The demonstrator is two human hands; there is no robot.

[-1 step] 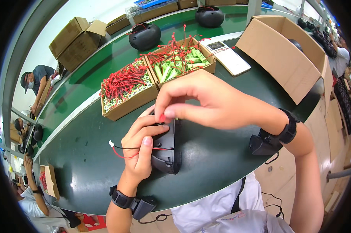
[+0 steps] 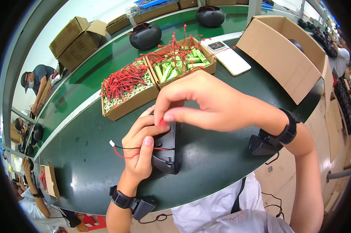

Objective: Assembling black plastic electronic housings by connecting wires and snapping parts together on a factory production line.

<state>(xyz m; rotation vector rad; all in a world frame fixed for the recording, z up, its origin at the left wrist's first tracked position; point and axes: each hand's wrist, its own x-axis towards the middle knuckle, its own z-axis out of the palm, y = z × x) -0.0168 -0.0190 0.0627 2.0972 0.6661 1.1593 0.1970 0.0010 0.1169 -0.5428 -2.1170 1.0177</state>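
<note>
My left hand (image 2: 138,143) is wrapped round a black plastic housing (image 2: 168,155) and steadies it on the dark green table. From under its fingers a red and black wire pair runs left to a small white plug (image 2: 111,143). My right hand (image 2: 198,103) arches over the housing's far end. A small red connector (image 2: 162,122) is pinched between its thumb and forefinger, close to the left fingers. Whatever lies beneath the right hand is hidden.
Beyond my hands stand a box of red-wired cells (image 2: 115,110) and a box of green batteries (image 2: 211,68). A white phone (image 2: 231,62) lies beside them. An open carton (image 2: 278,64) stands at right. Black round housings (image 2: 145,37) sit farther back; co-workers are at left.
My right thumb and forefinger have shifted very slightly, and the red connector shows a little lower. The left hand and the housing stay in place. A co-worker's hand at far left has dropped slightly.
</note>
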